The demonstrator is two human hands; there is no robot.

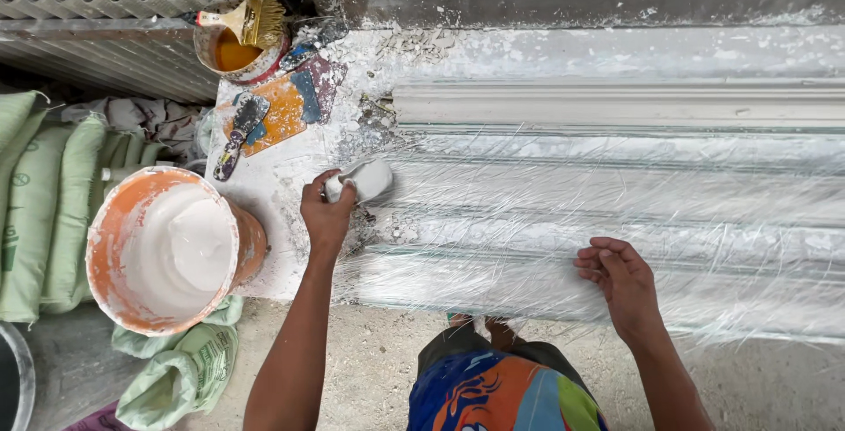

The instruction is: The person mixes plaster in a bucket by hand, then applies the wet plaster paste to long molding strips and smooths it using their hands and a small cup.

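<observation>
We see two bare hands at work over one long white moulding (616, 211), a ridged cast lying along a bench and covered with a mesh of glassy fibres. The left hand (326, 211) is closed around one small white scoop (363, 180) — fingers wrapped over its near end — and holds it at the left end of the moulding, just where the fibres begin. The right hand (616, 277) rests on the near edge of the moulding, well apart from the left; its fingers are curled in loosely and we cannot tell whether they pinch any of the fibres.

To the left of the left hand stands one orange bucket (167, 250), nearly full of smooth white plaster, touching the near left corner of the bench. Further back on the bench we count one small pot (231, 48) of orange liquid with one paintbrush (251, 19) laid across its rim. Between pot and scoop lies one orange board (277, 114), smeared with blue, and one putty knife (238, 136) rests across its left edge. A second blade-like tool (310, 45) lies just beside the pot, too smeared to name.

Green sacks (44, 202) are stacked at the far left — we make out at least three — and one more crumpled green sack (180, 369) lies on the ground below the bucket.
</observation>
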